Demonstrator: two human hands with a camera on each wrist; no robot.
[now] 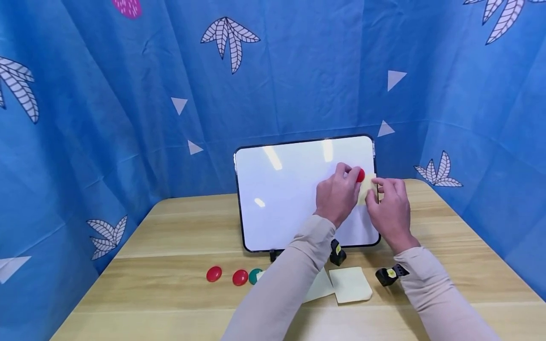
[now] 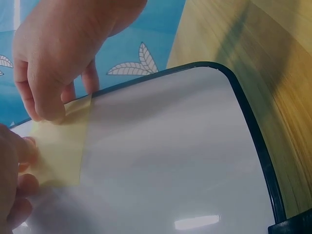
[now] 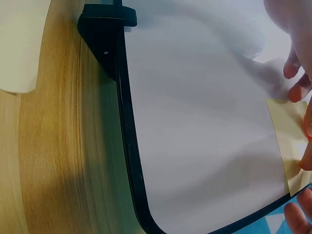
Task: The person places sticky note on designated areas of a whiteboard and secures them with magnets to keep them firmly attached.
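Note:
A pale yellow sticky note [image 1: 365, 194] lies against the right part of a black-framed whiteboard [image 1: 281, 199], close to its right edge. My left hand [image 1: 337, 194] grips a round red magnet [image 1: 360, 175] at the note's upper part. At the board's right edge, my right hand [image 1: 391, 208] pinches the note's outer side; in the left wrist view its thumb is on the note [image 2: 61, 161] and other fingers reach past the frame. The right wrist view shows the note [image 3: 285, 131] partly covered by fingers.
On the wooden table [image 1: 179, 227] in front of the board lie two red magnets [image 1: 214, 273], a green magnet [image 1: 255, 276] and yellow paper notes [image 1: 350, 284], partly behind my left sleeve. Black feet [image 1: 274, 255] support the board. A blue patterned curtain [image 1: 298, 85] surrounds the table.

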